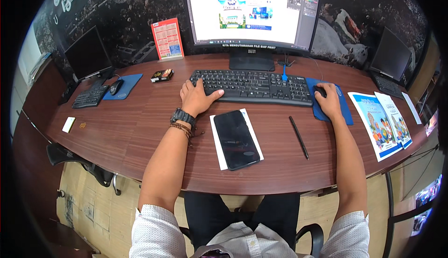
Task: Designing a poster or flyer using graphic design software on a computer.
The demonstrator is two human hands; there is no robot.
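My left hand (198,98) rests with fingers spread over the left end of a black keyboard (252,86), its thumb stretched toward the lower row of keys. A black watch and a beaded bracelet sit on that wrist. At the keyboard's right, my right hand (329,100) is wrapped over a black computer mouse (320,91) on a blue mouse pad (344,103). Behind the keyboard stands a wide monitor (289,24) showing a graphics layout. Between my forearms lie a dark smartphone (235,139) on white paper and a black pen (298,137).
Printed colour booklets (375,125) lie on the right of the brown desk (154,90). A red calendar card (167,39) and a small dark box (162,75) stand at the back left. Further left are another keyboard (90,96), mouse and monitor; another monitor (392,52) is far right.
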